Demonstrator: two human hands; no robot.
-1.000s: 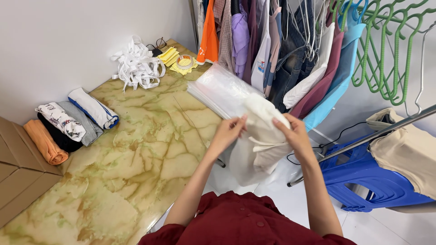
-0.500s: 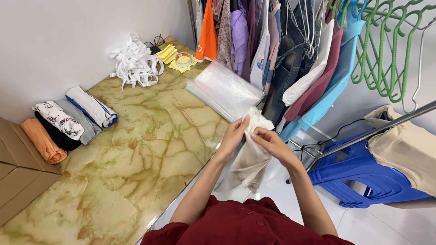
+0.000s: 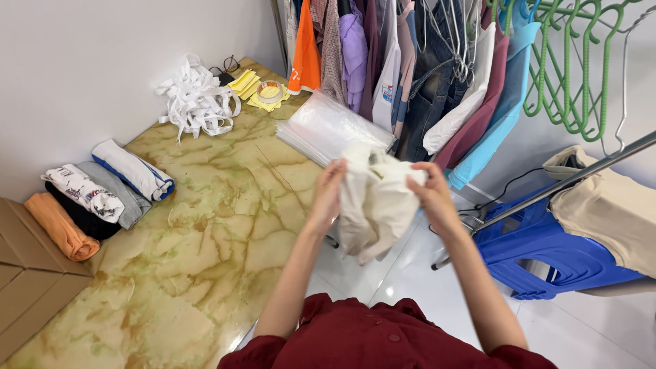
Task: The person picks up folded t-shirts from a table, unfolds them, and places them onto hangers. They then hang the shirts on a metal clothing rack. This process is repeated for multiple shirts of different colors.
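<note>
A crumpled cream-white garment (image 3: 374, 198) hangs between my two hands, just past the edge of the marble-patterned table (image 3: 198, 239). My left hand (image 3: 330, 186) grips its left side and my right hand (image 3: 425, 187) grips its right side, at about chest height. Loose cloth droops below both hands. A stack of clear plastic bags (image 3: 328, 126) lies on the table just beyond the garment.
Rolled garments (image 3: 102, 188) line the table's left edge beside a cardboard box (image 3: 27, 273). White straps (image 3: 197, 102) and a tape roll (image 3: 270, 91) lie at the far end. A rack of hanging clothes (image 3: 410, 68), green hangers (image 3: 574, 68) and blue stools (image 3: 553, 253) stand to the right.
My hands have spread apart and bunched the garment up higher between them. The view has shifted slightly, with the garment now closer to the plastic bags.
</note>
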